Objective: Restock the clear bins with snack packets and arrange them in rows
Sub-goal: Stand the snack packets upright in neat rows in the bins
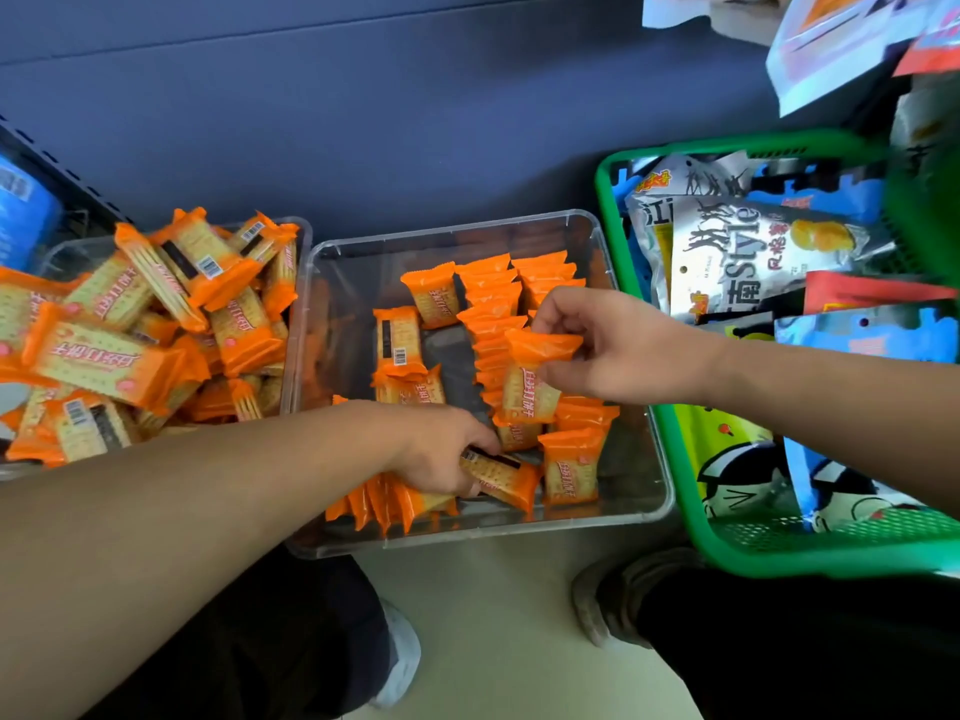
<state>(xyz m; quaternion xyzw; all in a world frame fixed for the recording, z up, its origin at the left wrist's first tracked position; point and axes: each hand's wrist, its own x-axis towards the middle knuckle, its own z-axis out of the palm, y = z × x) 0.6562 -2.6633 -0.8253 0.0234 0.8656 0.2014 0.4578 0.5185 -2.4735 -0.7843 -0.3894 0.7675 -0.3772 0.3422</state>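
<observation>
At my right, on the pale floor [498,615], a green plastic basket [675,511] is filled with larger bags, a silver chip bag [748,252] lying on top toward its far side and blue bags [862,335] beneath it. My grey shoes [597,600] rest on the floor just below, and a dark blue panel [363,122] rises behind.

Illumination is even and diffuse, with soft, faint shadows. Mild glare appears on the clear bin [631,304] rim and the silver packet [748,252]. Wide-angle distortion bends the frame edges. The green basket [727,556] corner at upper right is motion-blurred; the centre is sharp.
</observation>
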